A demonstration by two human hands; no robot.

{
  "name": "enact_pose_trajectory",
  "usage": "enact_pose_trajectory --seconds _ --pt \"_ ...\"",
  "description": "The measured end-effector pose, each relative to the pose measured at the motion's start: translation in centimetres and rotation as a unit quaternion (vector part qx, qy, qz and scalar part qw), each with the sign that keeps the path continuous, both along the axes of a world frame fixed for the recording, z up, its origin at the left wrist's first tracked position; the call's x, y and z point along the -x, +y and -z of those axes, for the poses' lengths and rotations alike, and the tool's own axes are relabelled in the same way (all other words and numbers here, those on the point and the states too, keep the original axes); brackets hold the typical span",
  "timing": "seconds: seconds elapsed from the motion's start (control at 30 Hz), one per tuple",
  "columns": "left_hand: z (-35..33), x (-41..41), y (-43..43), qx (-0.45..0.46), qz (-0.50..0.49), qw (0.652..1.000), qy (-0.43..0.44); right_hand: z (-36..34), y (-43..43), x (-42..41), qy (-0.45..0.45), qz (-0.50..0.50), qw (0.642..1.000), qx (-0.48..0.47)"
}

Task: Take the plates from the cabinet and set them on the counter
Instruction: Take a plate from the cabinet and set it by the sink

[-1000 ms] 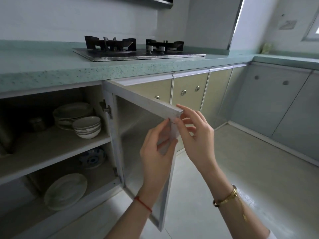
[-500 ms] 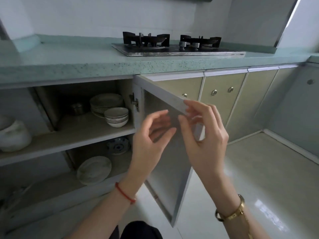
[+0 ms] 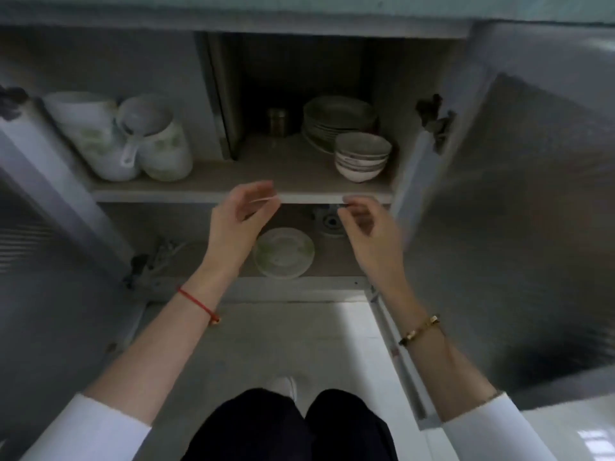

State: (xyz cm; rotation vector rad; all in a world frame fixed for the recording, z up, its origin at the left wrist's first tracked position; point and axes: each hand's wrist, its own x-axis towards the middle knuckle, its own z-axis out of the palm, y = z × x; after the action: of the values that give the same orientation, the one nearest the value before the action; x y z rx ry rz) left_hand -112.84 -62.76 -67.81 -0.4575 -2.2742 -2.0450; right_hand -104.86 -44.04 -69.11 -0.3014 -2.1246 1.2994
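Plates [image 3: 336, 116] wait in a stack at the back right of the upper shelf [image 3: 233, 191] in the cabinet [image 3: 213, 94], below the desk [image 3: 299, 6] edge; none is out yet. The right door [image 3: 532, 227] stands swung wide, presumably to let both arms in. Two white jugs [image 3: 100, 138] fill the shelf's left bay. The left hand [image 3: 238, 224] and right hand [image 3: 369, 231] hover just before the shelf edge, fingers [image 3: 253, 191] loosely curled, apart, holding nothing, likely poised to reach in. A bowl stack [image 3: 362, 158] stands in front of the plates. A single plate [image 3: 284, 252] lies on the lower shelf beside a patterned bowl [image 3: 329, 224]. A small tin [image 3: 278, 121] stands left of the stack.
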Motion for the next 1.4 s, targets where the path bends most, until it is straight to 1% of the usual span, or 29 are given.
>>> enact_pose_trajectory --seconds 0.13,0.27,0.4,0.5,0.63,0.7,0.83,0.9,1.0,1.1,1.17,1.3,1.4 --pt "7.4 5.5 -0.7 0.02 -0.039 0.997 -0.068 7.5 0.6 5.5 -0.07 -0.001 0.998 0.005" --pt "14.1 10.9 -0.7 0.079 -0.057 0.988 -0.116 14.7 1.1 10.5 -0.15 -0.003 0.989 0.014" --pt "21.0 15.5 0.1 0.109 -0.072 0.976 -0.177 21.9 2.2 14.9 -0.214 0.012 0.977 -0.011" --pt "26.0 18.3 0.9 0.122 -0.091 0.966 -0.21 26.9 3.2 17.5 -0.253 0.016 0.967 -0.015" --pt "30.4 20.9 1.5 0.135 -0.093 0.955 -0.248 31.1 4.6 20.0 -0.283 0.011 0.959 -0.028" --pt "32.1 21.7 1.4 0.162 -0.1 0.951 -0.244 32.3 4.9 21.2 -0.301 0.017 0.952 -0.051" --pt "33.9 22.5 1.0 0.232 -0.08 0.948 -0.202 34.1 5.1 23.1 -0.295 0.01 0.951 -0.09" --pt "34.4 22.9 1.1 0.263 -0.069 0.94 -0.207 34.6 4.9 23.7 -0.302 0.009 0.948 -0.1" --pt "34.9 23.3 1.4 0.279 -0.061 0.934 -0.216 35.2 5.0 24.3 -0.3 0.027 0.952 -0.047" --pt "35.1 23.5 1.4 0.235 -0.079 0.94 -0.235 35.5 4.9 24.8 -0.308 0.045 0.95 0.026" --pt "35.2 23.7 1.3 0.221 -0.096 0.938 -0.248 35.5 4.8 25.0 -0.313 0.058 0.947 0.045" --pt "35.3 23.7 1.6 0.225 -0.127 0.935 -0.243 35.2 4.6 25.3 -0.307 0.083 0.943 0.099" --pt "35.1 23.2 1.8 0.221 -0.139 0.937 -0.233 34.8 4.5 25.2 -0.292 0.09 0.938 0.166"
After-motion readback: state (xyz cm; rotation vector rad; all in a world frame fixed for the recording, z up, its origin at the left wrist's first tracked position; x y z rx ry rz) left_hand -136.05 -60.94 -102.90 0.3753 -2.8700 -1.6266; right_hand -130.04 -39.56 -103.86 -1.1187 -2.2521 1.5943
